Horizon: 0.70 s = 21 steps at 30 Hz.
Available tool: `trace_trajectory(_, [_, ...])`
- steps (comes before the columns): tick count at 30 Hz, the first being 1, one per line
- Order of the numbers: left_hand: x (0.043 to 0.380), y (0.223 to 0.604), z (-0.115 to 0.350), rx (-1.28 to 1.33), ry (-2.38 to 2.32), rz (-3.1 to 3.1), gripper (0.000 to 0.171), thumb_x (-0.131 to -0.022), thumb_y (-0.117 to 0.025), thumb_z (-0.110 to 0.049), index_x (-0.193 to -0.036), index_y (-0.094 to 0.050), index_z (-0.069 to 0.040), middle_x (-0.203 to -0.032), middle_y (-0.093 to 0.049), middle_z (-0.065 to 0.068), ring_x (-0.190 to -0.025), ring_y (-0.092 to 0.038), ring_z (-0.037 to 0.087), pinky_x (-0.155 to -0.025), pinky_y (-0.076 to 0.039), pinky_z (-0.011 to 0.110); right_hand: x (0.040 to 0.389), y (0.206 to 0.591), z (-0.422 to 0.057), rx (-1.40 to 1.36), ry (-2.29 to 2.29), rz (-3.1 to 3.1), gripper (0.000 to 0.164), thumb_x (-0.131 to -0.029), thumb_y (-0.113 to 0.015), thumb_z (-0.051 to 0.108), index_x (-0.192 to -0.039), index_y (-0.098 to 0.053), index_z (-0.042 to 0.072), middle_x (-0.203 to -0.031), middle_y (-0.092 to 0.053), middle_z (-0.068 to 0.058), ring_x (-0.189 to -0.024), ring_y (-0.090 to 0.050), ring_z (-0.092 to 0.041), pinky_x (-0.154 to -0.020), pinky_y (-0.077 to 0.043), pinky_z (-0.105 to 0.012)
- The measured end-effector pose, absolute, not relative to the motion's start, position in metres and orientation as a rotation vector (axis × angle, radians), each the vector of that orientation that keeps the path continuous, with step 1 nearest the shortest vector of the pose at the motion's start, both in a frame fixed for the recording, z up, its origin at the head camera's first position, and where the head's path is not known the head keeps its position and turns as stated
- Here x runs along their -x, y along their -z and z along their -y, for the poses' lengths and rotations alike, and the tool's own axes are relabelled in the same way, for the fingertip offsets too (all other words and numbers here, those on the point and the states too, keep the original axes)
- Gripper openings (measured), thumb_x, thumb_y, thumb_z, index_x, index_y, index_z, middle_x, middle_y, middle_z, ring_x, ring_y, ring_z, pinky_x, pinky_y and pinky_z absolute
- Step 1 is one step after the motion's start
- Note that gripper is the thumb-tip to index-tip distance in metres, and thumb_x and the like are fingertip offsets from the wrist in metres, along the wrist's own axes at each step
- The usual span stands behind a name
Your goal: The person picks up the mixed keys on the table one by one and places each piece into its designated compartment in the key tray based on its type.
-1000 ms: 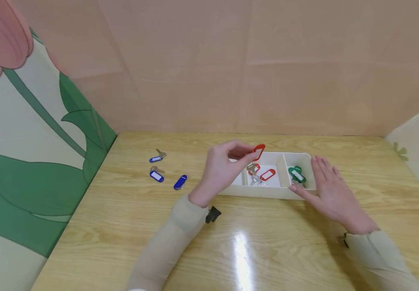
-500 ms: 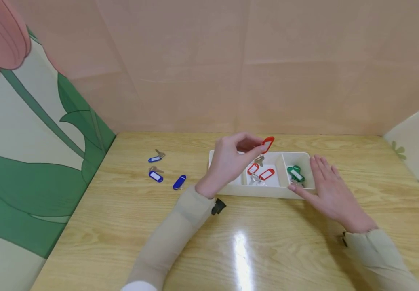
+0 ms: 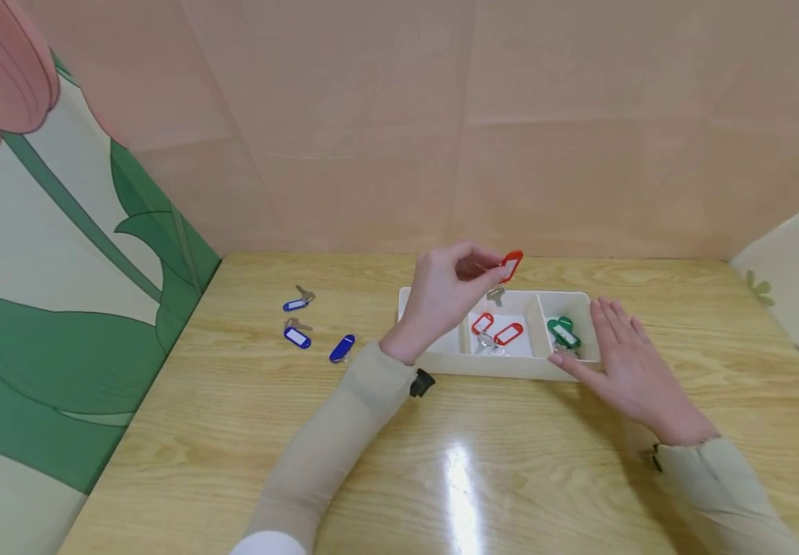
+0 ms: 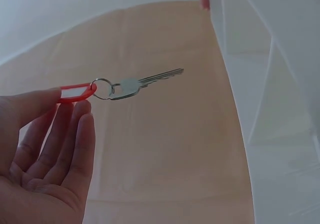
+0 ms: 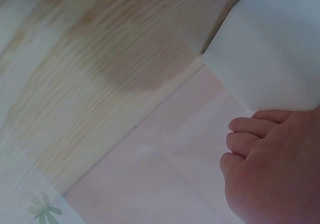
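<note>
My left hand (image 3: pixel 437 297) pinches a red key tag (image 3: pixel 512 267) between thumb and fingers, above the back edge of the white divided box (image 3: pixel 503 367). From its ring a silver key (image 4: pixel 127 87) hangs free, seen in full in the left wrist view. Below, two red key tags (image 3: pixel 508 334) with keys lie in the middle compartment. Green key tags (image 3: pixel 565 333) sit overlapping in the right compartment. The left compartment is partly hidden by my left hand. Against the box's right end rests my right hand (image 3: pixel 631 378), fingers straight, thumb at the front corner.
To the left of the box, three blue key tags (image 3: pixel 297 337) with keys lie spread on the wooden table (image 3: pixel 233 432). A pinkish covered wall (image 3: pixel 399 154) stands behind the table. A wall with a painted flower (image 3: pixel 59 331) borders the left side.
My left hand has risen and moved slightly right and away, carrying the red key tag from over the middle compartment to above the box's back edge. My right hand stays in place.
</note>
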<state>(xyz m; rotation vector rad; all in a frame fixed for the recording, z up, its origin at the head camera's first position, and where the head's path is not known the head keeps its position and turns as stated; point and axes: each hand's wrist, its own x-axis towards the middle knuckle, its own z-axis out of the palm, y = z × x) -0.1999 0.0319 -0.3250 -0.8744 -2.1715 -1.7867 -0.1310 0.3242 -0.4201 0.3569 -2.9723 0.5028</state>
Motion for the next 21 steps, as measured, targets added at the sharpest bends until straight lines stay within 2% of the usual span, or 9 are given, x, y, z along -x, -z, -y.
trace_trajectory(7, [0.206, 0.326, -0.037, 0.854, 1.797, 2.193, 0.009, -0.09, -0.08, -0.009, -0.097, -0.076, -0.005, -0.086, -0.075, -0.003, -0.07, -0.068, 0.005, -0.064, -0.058, 0.025, 0.13, 0.42, -0.324, -0.35, -0.505, 2.985, 0.105, -0.097, -0.061, 0.057, -0.16, -0.003, -0.003, -0.163, -0.008, -0.033, -0.152, 0.001, -0.043, -0.12, 0.006, -0.054])
trace_trajectory(12, [0.209, 0.329, -0.04, 0.825, 1.828, 2.21, 0.009, -0.09, -0.08, -0.009, -0.098, -0.076, -0.006, -0.086, -0.074, -0.004, -0.07, -0.069, 0.009, -0.063, -0.058, 0.026, 0.13, 0.421, -0.324, -0.354, -0.505, 2.982, 0.106, -0.096, -0.062, 0.057, -0.16, -0.003, -0.003, -0.163, -0.009, -0.033, -0.151, 0.0, -0.045, -0.12, 0.006, -0.053])
trace_trajectory(21, [0.214, 0.344, -0.046, 0.775, 1.775, 2.294, 0.008, -0.091, -0.079, -0.008, -0.098, -0.077, -0.007, -0.087, -0.075, -0.003, -0.071, -0.069, 0.006, -0.066, -0.057, 0.021, 0.13, 0.423, -0.325, -0.362, -0.513, 2.973, 0.106, -0.096, -0.063, 0.056, -0.16, -0.003, -0.003, -0.163, -0.009, -0.033, -0.152, 0.0, -0.044, -0.121, 0.006, -0.053])
